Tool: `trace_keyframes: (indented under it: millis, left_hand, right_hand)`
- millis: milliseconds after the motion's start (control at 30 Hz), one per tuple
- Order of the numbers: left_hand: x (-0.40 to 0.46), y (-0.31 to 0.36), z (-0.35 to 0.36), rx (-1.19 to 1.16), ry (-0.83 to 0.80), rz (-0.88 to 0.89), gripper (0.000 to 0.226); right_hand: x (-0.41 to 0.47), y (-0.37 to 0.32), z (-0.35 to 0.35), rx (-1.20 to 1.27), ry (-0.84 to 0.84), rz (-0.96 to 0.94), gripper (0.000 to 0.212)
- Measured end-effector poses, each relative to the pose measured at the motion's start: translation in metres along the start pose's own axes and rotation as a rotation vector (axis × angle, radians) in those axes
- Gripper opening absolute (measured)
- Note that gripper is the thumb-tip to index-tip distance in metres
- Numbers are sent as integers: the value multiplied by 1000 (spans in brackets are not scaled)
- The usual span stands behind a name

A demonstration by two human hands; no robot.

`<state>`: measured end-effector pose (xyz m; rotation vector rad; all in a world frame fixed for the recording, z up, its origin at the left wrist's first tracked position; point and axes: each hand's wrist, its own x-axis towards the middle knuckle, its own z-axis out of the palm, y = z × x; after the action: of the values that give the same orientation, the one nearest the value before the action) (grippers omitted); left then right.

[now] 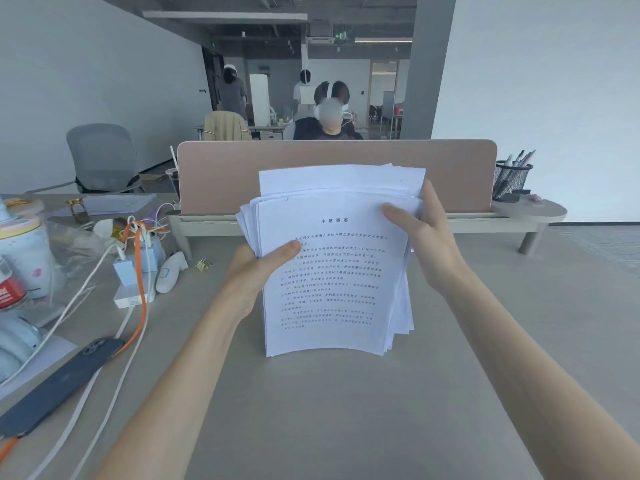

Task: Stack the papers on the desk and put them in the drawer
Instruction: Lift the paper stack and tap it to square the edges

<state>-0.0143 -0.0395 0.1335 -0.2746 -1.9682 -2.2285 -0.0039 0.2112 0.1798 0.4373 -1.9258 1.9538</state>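
Left hand (256, 271) grips the near left edge of a thick stack of white printed paper sheets (332, 271), thumb pressed flat on the top page and the other fingers hidden behind it. Well to the left of that hand, a dark blue smartphone (62, 379) lies flat on the grey bench (346, 427), with an orange cable (138, 299) and white cables running past it toward a white power strip (130, 297) loaded with pale blue chargers. Just left of the hand and a little farther back, a small gold binder clip (203, 264) sits on the bench.

The stack itself is held up off the bench between both hands, tilted toward the person, its edges ragged and uneven, with several sheets sticking up higher at the back. Behind it stands a beige rounded divider panel (242, 174).

Right hand (424, 244) clasps the stack's right edge higher up, thumb laid across the top page, fingers wrapped behind. Far to the right of this hand and farther back, a black mesh pen holder (512, 180) stands on a low grey shelf (540, 211).
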Motion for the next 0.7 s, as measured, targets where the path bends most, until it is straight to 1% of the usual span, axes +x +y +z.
trace_keyframes:
  millis: [133, 267, 333, 400, 500, 600, 700]
  left_hand:
    - [0, 6, 3, 12, -5, 29, 16]
    - [-3, 8, 7, -17, -17, 26, 14]
    - [-6, 6, 8, -63, -18, 3, 14]
    - [-9, 0, 7, -107, -15, -26, 19]
    - [-13, -12, 4, -138, -24, -48, 10]
    - [-15, -23, 5, -139, -17, -56, 13]
    - [-12, -28, 4, -124, 6, -73, 15]
  right_hand:
    - [4, -8, 6, -21, -23, -17, 33]
    - [0, -5, 8, 100, 26, 4, 37]
    - [-7, 8, 7, 177, 68, 30, 37]
    - [-16, 26, 6, 199, 85, 78, 37]
    - [-31, 51, 9, 170, 51, 125, 34]
    - [-41, 69, 11, 179, 24, 171, 39]
    - [-45, 80, 13, 147, 14, 188, 36]
